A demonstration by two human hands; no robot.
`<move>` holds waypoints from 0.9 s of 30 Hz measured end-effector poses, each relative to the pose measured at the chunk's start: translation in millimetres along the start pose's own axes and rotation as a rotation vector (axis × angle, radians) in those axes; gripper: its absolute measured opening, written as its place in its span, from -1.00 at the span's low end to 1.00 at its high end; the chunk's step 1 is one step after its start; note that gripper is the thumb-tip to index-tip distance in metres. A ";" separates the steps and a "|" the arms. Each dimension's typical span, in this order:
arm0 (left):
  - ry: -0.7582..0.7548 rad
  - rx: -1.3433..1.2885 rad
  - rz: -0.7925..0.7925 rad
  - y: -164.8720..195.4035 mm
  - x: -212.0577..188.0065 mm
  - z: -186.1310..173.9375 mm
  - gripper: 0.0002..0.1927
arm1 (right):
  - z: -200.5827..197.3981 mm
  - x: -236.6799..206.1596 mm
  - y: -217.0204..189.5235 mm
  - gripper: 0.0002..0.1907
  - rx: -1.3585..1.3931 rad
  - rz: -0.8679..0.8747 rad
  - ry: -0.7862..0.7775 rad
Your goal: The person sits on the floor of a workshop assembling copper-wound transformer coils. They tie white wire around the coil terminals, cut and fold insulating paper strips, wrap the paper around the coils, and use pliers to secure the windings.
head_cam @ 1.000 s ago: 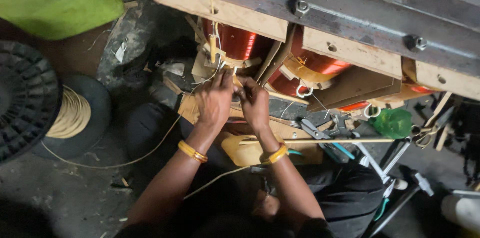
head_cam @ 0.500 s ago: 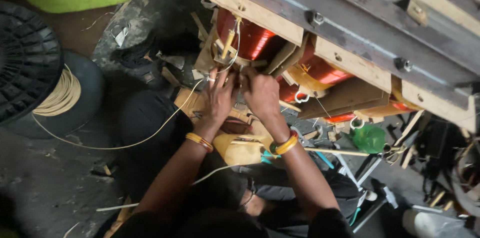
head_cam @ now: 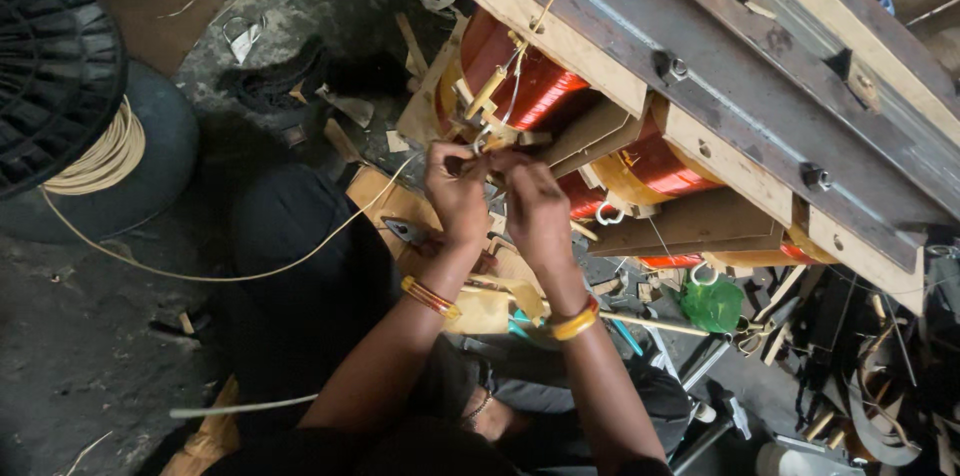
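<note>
At the centre of the frame, the left hand (head_cam: 455,198) and right hand (head_cam: 535,211) meet fingertip to fingertip, both pinched tight on a thin wire lead (head_cam: 490,144) at the foot of the red copper coil (head_cam: 535,86). A black spool (head_cam: 55,56) sits upper left, feeding pale cord (head_cam: 215,274).

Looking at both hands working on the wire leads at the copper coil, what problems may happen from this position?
1. The left hand and right hand pinch thin wire leads close together beside the red-orange coil; a sharp wire end might prick a bare finger.
2. The pale cord from the black spool runs loose across the floor and lap; it may snag.
3. Wood scraps lie around; they may catch the cord.
</note>
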State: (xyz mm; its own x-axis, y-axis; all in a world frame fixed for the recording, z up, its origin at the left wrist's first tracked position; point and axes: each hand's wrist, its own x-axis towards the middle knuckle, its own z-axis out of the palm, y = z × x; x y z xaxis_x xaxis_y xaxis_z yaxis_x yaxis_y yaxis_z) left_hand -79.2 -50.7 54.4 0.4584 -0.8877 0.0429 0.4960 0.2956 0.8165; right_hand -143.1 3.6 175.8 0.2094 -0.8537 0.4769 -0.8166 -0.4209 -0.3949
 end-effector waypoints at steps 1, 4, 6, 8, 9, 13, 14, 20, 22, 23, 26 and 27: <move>0.000 -0.087 -0.040 -2.1 1.8 -1.5 -0.73 | 0.5 2.3 -1.5 -0.72 -0.043 -0.038 0.007; -0.063 -0.210 -0.101 -2.7 5.1 -6.1 -0.76 | 3.2 7.7 -5.4 -0.54 -0.153 -0.111 0.015; -0.107 -0.253 -0.155 -0.9 5.3 -8.5 -0.80 | 5.9 8.6 -7.3 -0.46 -0.207 -0.091 0.007; -0.134 -0.303 -0.241 1.1 4.0 -10.1 -0.81 | 10.3 9.6 -7.5 -0.52 -0.204 -0.073 0.003; -0.131 -0.347 -0.273 2.1 3.1 -10.7 -0.80 | 12.7 10.4 -6.8 -0.54 -0.203 -0.064 0.002; -0.135 -0.307 -0.376 9.6 0.0 -16.2 -0.76 | 19.2 17.7 0.4 -0.65 -0.185 -0.033 -0.030; -0.136 -0.238 -0.396 13.2 0.0 -19.0 -0.75 | 19.8 19.8 2.1 -0.66 -0.175 -0.006 -0.040; -0.192 -0.107 -0.454 37.0 6.9 -26.1 -0.82 | 25.3 24.0 4.8 -0.68 -0.181 -0.146 0.026; -0.217 0.087 -0.397 42.6 11.6 -23.5 -0.80 | 27.9 21.0 6.5 -0.66 -0.140 -0.135 0.053; -0.229 0.186 -0.370 44.7 14.5 -22.5 -0.78 | 29.4 18.8 8.0 -0.67 -0.101 -0.089 0.063; -0.401 0.185 -0.151 47.2 28.2 -25.5 -0.82 | 34.4 12.3 15.8 -0.70 -0.071 -0.054 0.112; -0.423 0.255 -0.099 46.4 32.6 -28.6 -0.82 | 36.7 10.7 18.8 -0.71 -0.074 -0.057 0.132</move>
State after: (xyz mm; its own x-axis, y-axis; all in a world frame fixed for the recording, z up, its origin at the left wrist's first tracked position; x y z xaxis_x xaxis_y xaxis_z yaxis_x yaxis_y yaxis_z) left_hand -20.1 -55.8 77.2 0.0525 -0.9881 0.1448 0.3019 0.1539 0.9408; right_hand -136.5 -24.7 144.7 0.1878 -0.7790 0.5982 -0.8437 -0.4398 -0.3079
